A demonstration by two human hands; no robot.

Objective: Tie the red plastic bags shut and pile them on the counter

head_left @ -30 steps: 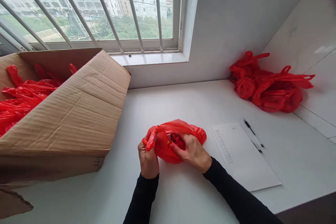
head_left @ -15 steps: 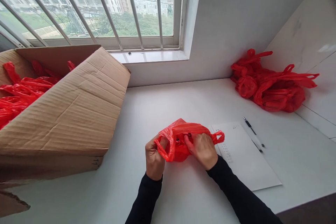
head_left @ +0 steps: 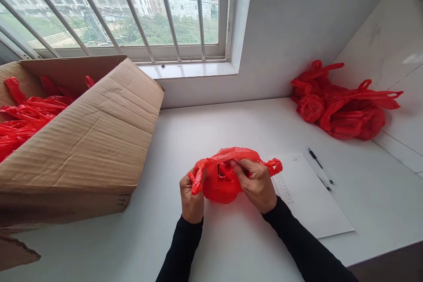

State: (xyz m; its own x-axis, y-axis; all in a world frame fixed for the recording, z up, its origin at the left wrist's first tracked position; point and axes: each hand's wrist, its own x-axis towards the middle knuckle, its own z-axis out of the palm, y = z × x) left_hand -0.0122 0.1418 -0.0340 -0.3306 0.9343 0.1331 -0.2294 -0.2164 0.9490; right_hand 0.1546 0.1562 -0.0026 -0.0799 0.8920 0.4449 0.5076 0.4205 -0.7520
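Between my hands a red plastic bag (head_left: 220, 191) rests over the white table, its mouth spread and facing me. My left hand (head_left: 191, 198) is closed on the bag's left handle side, with the fingertips partly hidden by the plastic. At the right part of the rim, my right hand (head_left: 259, 185) pinches the plastic between thumb and fingers. Small dark items show inside the opening, too little of them to name. The bag's other handle (head_left: 275, 166) sticks out to the right, past my right hand.
A large cardboard box (head_left: 109, 141) holding several red bags (head_left: 29, 114) stands at left. More red bags (head_left: 350, 110) lie in the back right corner. Right of my hands are a sheet of paper (head_left: 317, 211) with handwriting and a pen (head_left: 315, 158). A barred window (head_left: 148, 17) is behind.
My right hand has come out of the bag's mouth and now grips its rim. The mouth is wider, and my left hand has shifted slightly left.
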